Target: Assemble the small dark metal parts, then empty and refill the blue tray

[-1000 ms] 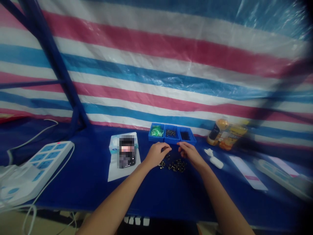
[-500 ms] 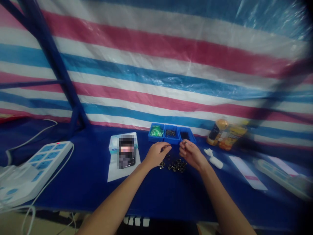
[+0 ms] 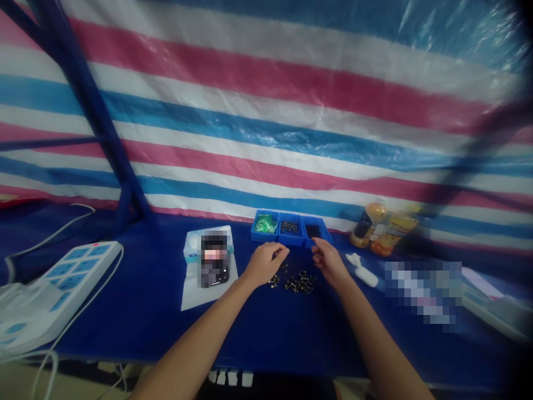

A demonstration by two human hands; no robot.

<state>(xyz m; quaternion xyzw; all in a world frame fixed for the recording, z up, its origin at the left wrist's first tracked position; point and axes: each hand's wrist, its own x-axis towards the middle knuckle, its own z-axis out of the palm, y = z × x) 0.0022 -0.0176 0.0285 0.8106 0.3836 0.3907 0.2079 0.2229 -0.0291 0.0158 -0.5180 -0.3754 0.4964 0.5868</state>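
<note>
My left hand (image 3: 266,263) hovers left of the loose small screw-like parts, thumb and fingers curled together; whatever is between them is hidden. Below and beside it lie a few metallic parts (image 3: 273,281) and a larger pile of dark and brassy parts (image 3: 300,282). My right hand (image 3: 328,260) is at the front edge of the right blue bin (image 3: 327,240), its fingers bent inward, and I cannot make out what they hold. That bin contains dark small pieces. The middle blue bin (image 3: 291,241) has similar screw-like parts, and the left blue bin (image 3: 258,237) holds green plastic packets.
At left are a power strip (image 3: 79,272) with white cables and a tissue box (image 3: 192,251) beside a phone on white paper (image 3: 191,294). To the right stand two orange-yellow packages (image 3: 366,225) near a white case (image 3: 367,276). Striped sheeting (image 3: 266,139) hangs behind the table.
My right hand has shifted slightly right and up toward the right bin; the small dark piece at its fingertips no longer shows. My left hand stays nearly in place.
</note>
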